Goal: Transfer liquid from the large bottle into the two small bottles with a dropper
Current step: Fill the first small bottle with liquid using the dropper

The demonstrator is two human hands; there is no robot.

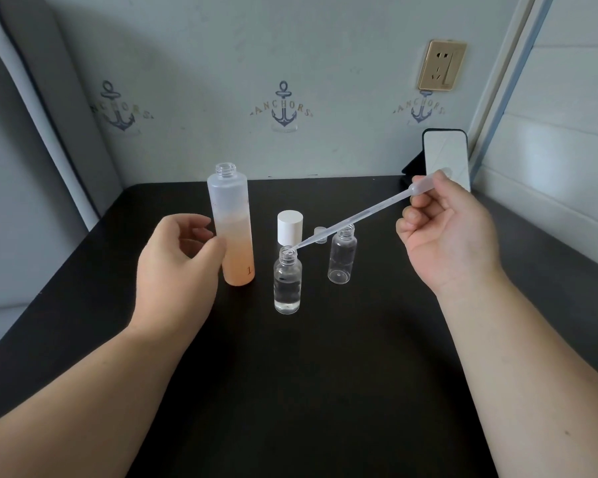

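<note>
The tall frosted large bottle (234, 232) stands uncapped on the black table (308, 391), its lower part orange. My left hand (180, 257) curls round its left side, thumb on the front. My right hand (449, 225) pinches the bulb of a clear plastic dropper (356, 220). The dropper slants down to the left, its tip at the open mouth of the near small bottle (287, 284), which holds clear liquid. The far small bottle (341, 258) stands open to the right and looks empty.
A white cap (290, 226) stands behind the near small bottle, and a small clear cap (320, 234) lies beside it. A phone (446, 157) leans at the back right corner. A wall with a socket (442, 65) closes the far side of the table.
</note>
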